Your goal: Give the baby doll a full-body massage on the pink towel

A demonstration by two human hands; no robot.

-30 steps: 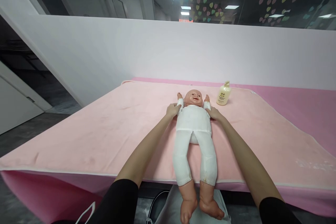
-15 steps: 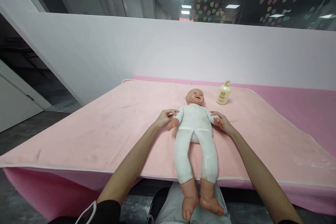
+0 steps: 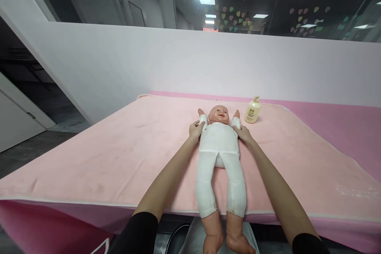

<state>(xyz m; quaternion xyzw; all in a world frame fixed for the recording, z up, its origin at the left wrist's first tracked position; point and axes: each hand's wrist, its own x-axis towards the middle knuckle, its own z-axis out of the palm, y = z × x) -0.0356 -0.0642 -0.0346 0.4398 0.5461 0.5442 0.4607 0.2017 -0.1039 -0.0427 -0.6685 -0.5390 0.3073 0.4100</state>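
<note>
A baby doll [image 3: 219, 139] with a white cloth body lies on its back on a pink blanket [image 3: 133, 147], its feet hanging past the front edge. Both doll arms point up beside its head. My left hand [image 3: 196, 130] is closed around the doll's arm on the left, near the shoulder. On the other side, my right hand [image 3: 242, 132] grips the doll's arm on the right, also near the shoulder; some of its fingers are hidden.
A pale yellow pump bottle [image 3: 252, 111] stands on the blanket to the right of the doll's head. Behind the table rises a white wall [image 3: 184, 63] with dark glass above it.
The doll's arms have swung from its sides up beside its head. My hands have moved inward and upward with them. The camera view has tilted slightly up.
</note>
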